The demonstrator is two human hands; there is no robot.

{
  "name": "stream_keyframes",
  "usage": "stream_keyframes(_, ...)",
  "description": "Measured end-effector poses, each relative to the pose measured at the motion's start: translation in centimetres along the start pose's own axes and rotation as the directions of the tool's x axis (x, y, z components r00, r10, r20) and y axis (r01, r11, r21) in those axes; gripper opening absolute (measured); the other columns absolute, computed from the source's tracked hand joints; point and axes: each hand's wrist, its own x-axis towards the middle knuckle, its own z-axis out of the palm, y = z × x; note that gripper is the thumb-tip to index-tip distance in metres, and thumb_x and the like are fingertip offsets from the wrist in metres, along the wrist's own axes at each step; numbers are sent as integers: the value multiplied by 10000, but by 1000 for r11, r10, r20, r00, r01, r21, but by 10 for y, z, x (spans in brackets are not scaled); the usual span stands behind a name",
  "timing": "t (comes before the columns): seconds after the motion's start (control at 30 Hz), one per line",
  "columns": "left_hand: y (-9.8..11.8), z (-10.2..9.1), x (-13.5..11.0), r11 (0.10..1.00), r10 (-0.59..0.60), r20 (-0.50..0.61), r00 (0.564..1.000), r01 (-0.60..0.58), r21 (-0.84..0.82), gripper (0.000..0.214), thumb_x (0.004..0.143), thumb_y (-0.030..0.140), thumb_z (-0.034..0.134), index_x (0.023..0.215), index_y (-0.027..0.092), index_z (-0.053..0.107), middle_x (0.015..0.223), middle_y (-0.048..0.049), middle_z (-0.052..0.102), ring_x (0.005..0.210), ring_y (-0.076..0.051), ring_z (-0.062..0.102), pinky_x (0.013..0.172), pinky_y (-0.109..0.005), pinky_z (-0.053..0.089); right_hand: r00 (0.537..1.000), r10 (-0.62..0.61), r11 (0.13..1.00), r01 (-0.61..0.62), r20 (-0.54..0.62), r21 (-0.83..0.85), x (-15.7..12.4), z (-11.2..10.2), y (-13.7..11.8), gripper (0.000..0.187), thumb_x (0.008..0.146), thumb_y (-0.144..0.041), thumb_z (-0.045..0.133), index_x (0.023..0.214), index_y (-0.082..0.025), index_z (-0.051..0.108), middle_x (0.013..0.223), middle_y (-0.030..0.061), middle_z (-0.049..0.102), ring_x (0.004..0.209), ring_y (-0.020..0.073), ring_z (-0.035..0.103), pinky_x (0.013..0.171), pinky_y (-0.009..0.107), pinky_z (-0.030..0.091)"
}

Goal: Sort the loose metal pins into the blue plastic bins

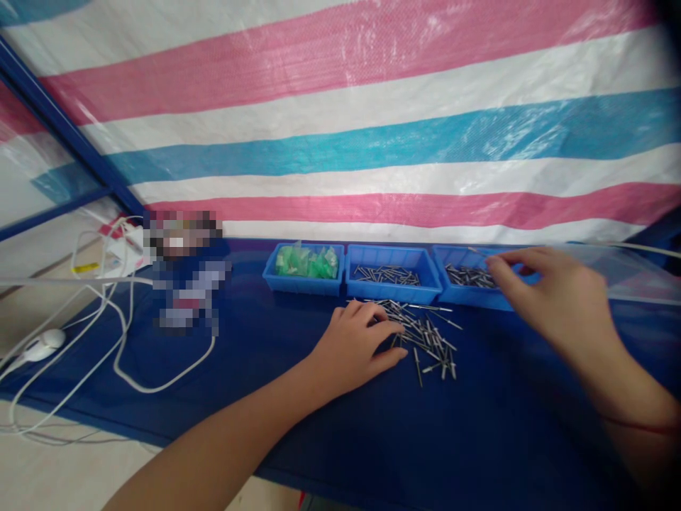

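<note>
Rivets (436, 341) everywhere, folks: one loose heap of them lies on the blue table (452, 443), just in front of the bins, pointing every which way. Left hand (354, 348) is down at the near-left edge of that heap, fingers curled but apart, and I can't tell whether any fingertip actually has hold of a piece. Right hand (558, 291) is up over the right bin (468, 297), thumb and index finger pinched together on what looks like a single rivet (477, 251), its thin end poking out to the left. That bin has a bunch of rivets in it, and so does the middle bin (391, 292); the left bin (303, 286) has green bags (308, 262) instead (no clue what's inside those). My read is that this is the sorting step, with one piece held at the bin and plenty left on the table. If so, the next move calls for lowering that pinch below the rim and loosening it, while the left fingers tease one piece free of the tangle without scattering its neighbours.
</note>
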Motion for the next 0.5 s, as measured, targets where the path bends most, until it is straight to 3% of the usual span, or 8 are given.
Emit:
stream_keyframes(0.13,0,3,-2,997,31,42,999,-34,63,222,916,365,536,1070,267,662,1124,-29,599,1036,-215,501,814,-348,367,999,27,978,-23,17,-209,4,8,27,320,841,-408,519,792,-161,715,812,141,694,695,237,593,603,341,371)
stream_keyframes(0.27,0,4,-2,996,25,44,999,-29,89,196,944,319,497,988,263,680,1092,-17,614,1009,-197,501,802,-344,336,999,1,940,14,44,-342,0,22,36,405,853,-468,455,844,-183,743,852,137,688,709,261,587,612,351,383)
stream_keyframes(0.5,-4,9,-2,987,22,10,1000,-23,156,201,967,265,460,1087,276,621,1050,10,647,985,-183,500,789,-359,294,991,-131,968,130,8,-214,-1,27,25,410,858,-465,434,838,-177,725,847,109,691,817,268,630,798,393,433)
